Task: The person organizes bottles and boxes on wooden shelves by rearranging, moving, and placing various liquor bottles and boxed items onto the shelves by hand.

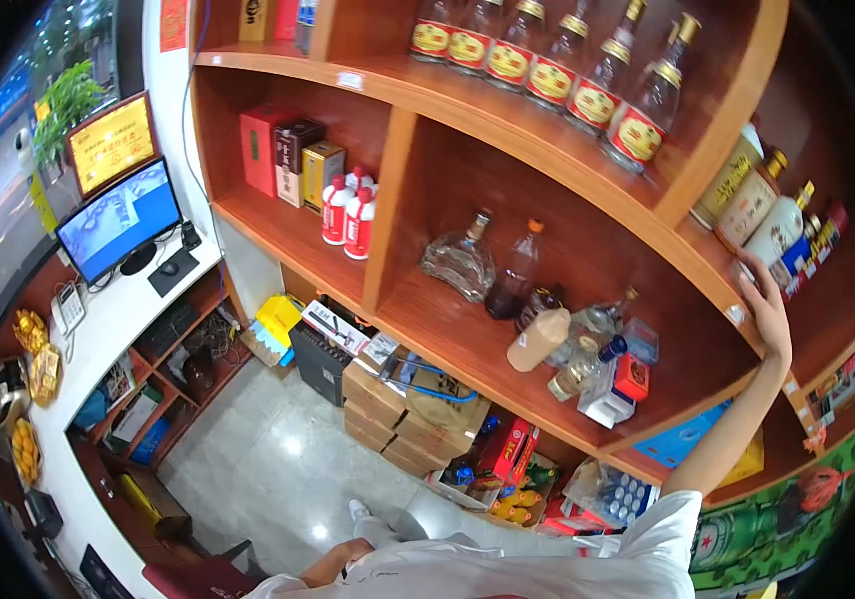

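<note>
My right hand (766, 303) is raised at the end of an outstretched arm, at the front edge of the curved wooden shelf (717, 262). Its fingers reach up over the edge, close to a white bottle (775, 226) and a small blue-and-white box (798, 256). A small white patch shows by the fingertips; I cannot tell what it is. Low in the view, near my white shirt (507, 574), my left hand (355, 551) is only partly visible, with its fingers hidden.
Several red-labelled glass bottles (554, 72) stand on the upper shelf. Below are a glass decanter (459, 262), a dark bottle (514, 272) and small boxes. Cardboard boxes (412, 424) sit on the floor. A white counter (98, 379) with a monitor (120, 222) runs along the left.
</note>
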A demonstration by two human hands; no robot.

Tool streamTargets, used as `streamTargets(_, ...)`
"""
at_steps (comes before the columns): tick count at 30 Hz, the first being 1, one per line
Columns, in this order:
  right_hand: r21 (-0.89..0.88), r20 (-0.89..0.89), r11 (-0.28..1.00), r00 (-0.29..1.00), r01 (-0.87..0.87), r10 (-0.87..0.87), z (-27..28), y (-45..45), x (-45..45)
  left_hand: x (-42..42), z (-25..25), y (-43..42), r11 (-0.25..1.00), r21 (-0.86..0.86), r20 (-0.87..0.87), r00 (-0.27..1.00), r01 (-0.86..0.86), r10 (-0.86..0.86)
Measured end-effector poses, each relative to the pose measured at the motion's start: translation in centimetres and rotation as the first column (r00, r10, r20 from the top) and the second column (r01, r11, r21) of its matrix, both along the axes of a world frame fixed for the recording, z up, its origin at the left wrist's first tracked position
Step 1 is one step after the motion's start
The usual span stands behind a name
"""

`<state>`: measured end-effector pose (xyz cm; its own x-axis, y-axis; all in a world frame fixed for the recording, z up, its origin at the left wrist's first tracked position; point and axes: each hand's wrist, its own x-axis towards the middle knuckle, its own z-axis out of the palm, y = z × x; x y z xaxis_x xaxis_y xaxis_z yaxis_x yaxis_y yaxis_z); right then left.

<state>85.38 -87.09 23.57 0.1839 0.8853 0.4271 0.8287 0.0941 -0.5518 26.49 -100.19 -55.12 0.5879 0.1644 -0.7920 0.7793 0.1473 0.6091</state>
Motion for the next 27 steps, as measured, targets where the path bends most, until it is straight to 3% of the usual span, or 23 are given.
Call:
streamTargets(3, 0.013, 0.008, 1.000, 1.000, 0.015, -0.015, 0.4, 0.5, 0.2, -1.3, 9.4, 1.9, 0.943, -0.212, -0.011, 0.965, -0.258, 0.262)
streamTargets(5, -0.008, -0.053, 0.999, 0.998, 0.035, -0.036, 0.1, 0.2, 0.6, -1.6, 12.8, 3.7, 0.975, -0.092, 0.021, 0.979, -0.202, 0.205)
streamTargets(7, 0.046, 0.009, 0.964, 0.965, 0.260, -0.261, 0.3, 0.1, -0.8, -1.9, 12.8, 4.3, 0.983, 0.013, 0.038, 0.982, -0.184, 0.183)
streamTargets(9, 0.533, 0.179, 0.838, 0.953, 0.117, -0.246, -2.0, 0.3, 0.1, -1.6, 7.5, 5.2, 0.933, 0.348, -0.071, 0.989, -0.095, 0.127)
streamTargets(10, 0.607, 0.066, 0.786, 0.978, 0.117, -0.196, -2.9, -0.8, -3.8, -1.4, 11.1, 5.5, 0.844, 0.517, 0.021, 0.987, -0.146, 0.158)
streamTargets(11, 0.603, 0.004, 0.790, 0.989, 0.117, -0.149, -4.1, -2.2, -7.5, -1.1, 14.8, 6.7, 0.849, 0.485, 0.079, 0.977, -0.210, 0.197)
streamTargets(12, 0.560, 0.096, 0.824, 0.980, 0.091, -0.174, -5.4, -3.9, -10.5, -1.5, 15.0, 7.6, 0.871, 0.423, 0.284, 0.949, -0.251, 0.135)
streamTargets(15, 0.257, 0.400, 0.966, 0.913, -0.029, -0.079, -11.2, -8.2, -16.9, -1.4, 22.8, 8.8, 0.911, 0.390, 0.372, 0.928, -0.137, -0.020)
streamTargets(16, 0.083, 0.426, 0.986, 0.900, -0.144, 0.095, -14.5, -8.9, -16.7, -1.3, 26.0, 9.0, 0.932, 0.350, 0.364, 0.931, -0.094, -0.042)
streamTargets(17, -0.111, 0.349, 0.978, 0.915, -0.175, 0.203, -17.8, -9.7, -17.4, -1.2, 27.8, 8.9, 0.948, 0.314, 0.353, 0.933, -0.053, -0.065)
streamTargets(18, -0.289, 0.140, 0.928, 0.948, -0.236, 0.285, -21.6, -10.7, -17.0, -1.1, 28.5, 8.6, 0.959, 0.283, 0.361, 0.928, -0.015, -0.092)
streamTargets(19, -0.414, -0.164, 0.859, 0.953, -0.301, 0.255, -27.0, -12.1, -15.7, -1.0, 29.1, 8.1, 0.968, 0.251, 0.369, 0.922, 0.024, -0.119)
streamTargets(20, -0.467, -0.174, 0.842, 0.962, -0.270, 0.212, -34.1, -14.9, -13.6, -0.9, 29.6, 7.4, 0.974, 0.216, 0.378, 0.915, 0.064, -0.144)
streamTargets(21, -0.663, -0.014, 0.692, 0.929, -0.285, 0.369, -38.8, -18.0, -11.8, -0.8, 29.6, 6.4, 0.976, 0.188, 0.349, 0.921, 0.115, -0.175)
streamTargets(22, -0.850, -0.058, 0.458, 0.912, -0.258, 0.405, -41.9, -21.2, -11.2, -0.5, 29.3, 5.5, 0.974, 0.166, 0.326, 0.924, 0.154, -0.201)
streamTargets(24, -0.830, -0.407, 0.390, 0.911, -0.399, 0.068, -43.8, -26.4, -13.1, 0.1, 28.8, 4.3, 0.962, 0.143, 0.302, 0.916, 0.231, -0.265)
streamTargets(26, -0.703, -0.673, 0.426, 0.727, -0.570, -0.138, -44.2, -30.8, -15.1, 1.3, 31.2, 3.0, 0.927, 0.178, 0.148, 0.923, 0.329, -0.356)
streamTargets(27, -0.697, -0.676, 0.388, 0.733, -0.604, -0.073, -45.9, -33.0, -15.5, 2.2, 32.2, 2.6, 0.903, 0.196, 0.074, 0.913, 0.382, -0.402)
